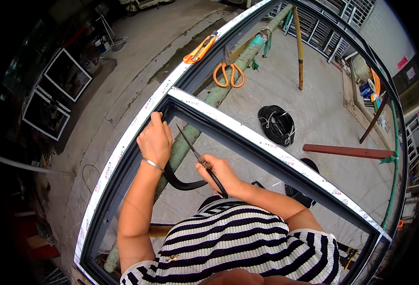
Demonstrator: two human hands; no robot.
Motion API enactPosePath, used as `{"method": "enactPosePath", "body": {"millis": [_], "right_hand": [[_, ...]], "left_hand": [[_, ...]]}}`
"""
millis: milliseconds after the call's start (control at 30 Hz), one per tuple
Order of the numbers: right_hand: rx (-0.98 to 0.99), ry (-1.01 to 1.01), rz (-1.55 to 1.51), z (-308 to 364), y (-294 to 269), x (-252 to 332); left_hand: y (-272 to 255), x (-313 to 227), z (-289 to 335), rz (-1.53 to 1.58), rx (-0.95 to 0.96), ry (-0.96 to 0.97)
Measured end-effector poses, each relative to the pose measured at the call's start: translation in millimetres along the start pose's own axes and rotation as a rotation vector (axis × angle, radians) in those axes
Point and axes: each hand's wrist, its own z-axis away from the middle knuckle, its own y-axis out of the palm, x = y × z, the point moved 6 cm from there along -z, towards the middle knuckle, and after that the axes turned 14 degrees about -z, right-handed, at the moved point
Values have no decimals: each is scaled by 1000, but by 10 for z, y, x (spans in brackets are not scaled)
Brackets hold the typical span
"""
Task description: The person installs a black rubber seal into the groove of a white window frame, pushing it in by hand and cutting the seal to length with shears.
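Observation:
My left hand is closed at the inner corner of a dark grey window frame with white printed film on its faces. Its fingertips pinch a black rubber strip against the groove; the fingers partly hide that grip. From under my left wrist the strip hangs in a loose curve toward my right hand. My right hand is wrapped around slim, dark-bladed scissors with black handles. Their tip points up and left, close beside my left fingers and apart from the frame.
Orange-handled scissors and an orange utility knife lie on the frame farther off. A green pole runs beneath the frame. On the concrete floor sit a coil of black strip and a red-brown bar. Smaller frames stand at left.

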Motion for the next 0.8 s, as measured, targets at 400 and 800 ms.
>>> {"method": "enactPosePath", "body": {"millis": [400, 800], "right_hand": [[-13, -35, -71, -76, 6, -112], [20, -73, -28, -253, 87, 105]], "left_hand": [[-24, -23, -10, 55, -50, 40], [-35, -6, -4, 77, -54, 33]]}}
